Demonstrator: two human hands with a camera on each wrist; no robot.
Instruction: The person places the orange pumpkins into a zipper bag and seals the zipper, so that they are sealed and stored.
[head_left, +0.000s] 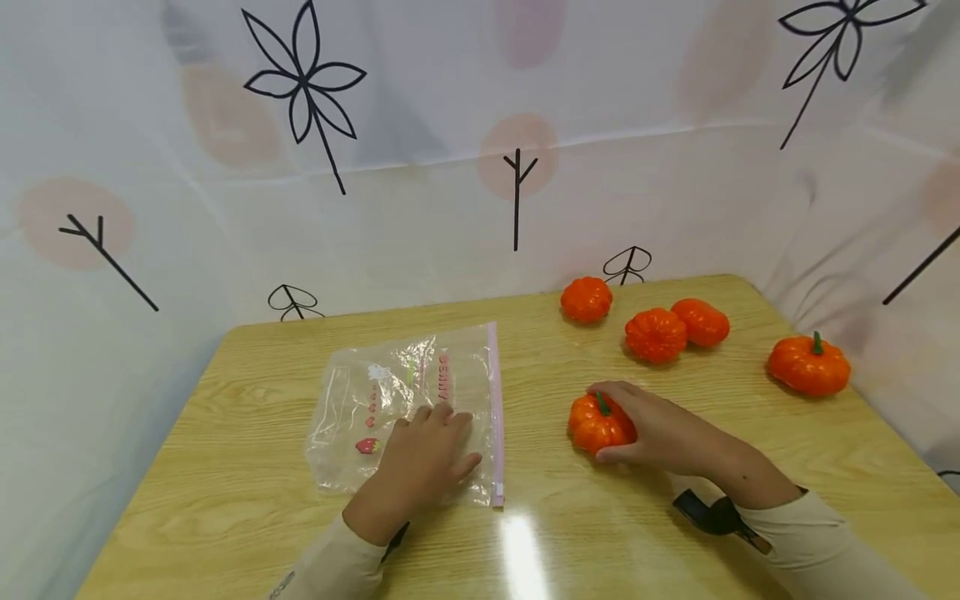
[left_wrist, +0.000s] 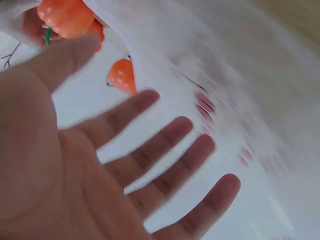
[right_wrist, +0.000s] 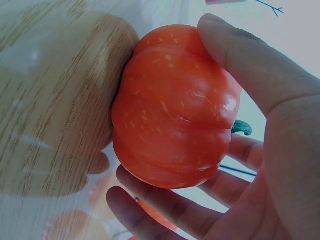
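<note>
Orange and glossy, a ribbed pumpkin (head_left: 597, 427) is held at the tabletop by the right hand (head_left: 654, 425), to the right of a clear plastic bag (head_left: 336, 454). It is gripped around one side, thumb on the near flank and fingers bent round the far one, parted only as far as its width demands; whether its base is lifted cannot be told. Nothing is held by the left hand (head_left: 427, 454), which is spread over the bag with its fingers loosely extended; whether the film is pressed cannot be made out.

Should the smooth skin be squeezed unevenly, the pumpkin could be spun or let slip, since much of its rounded side is left uncovered. The thin bag could be dragged or creased if pushed without being pinned, and its film could be snagged by the green stem (head_left: 603, 403). Whether the pink zip strip (head_left: 496, 392) is parted cannot be judged.

Bare wood is left between the zip strip and the held pumpkin, and more along the near part of the table (head_left: 225, 500). Less room is given at the back, where a lone pumpkin (head_left: 587, 300) is set close to the edge and a pair of pumpkins (head_left: 656, 336) is crowded together; by the right edge, an outer pumpkin (head_left: 808, 367) could be knocked off if brushed by a sleeve (head_left: 817, 533)
</note>
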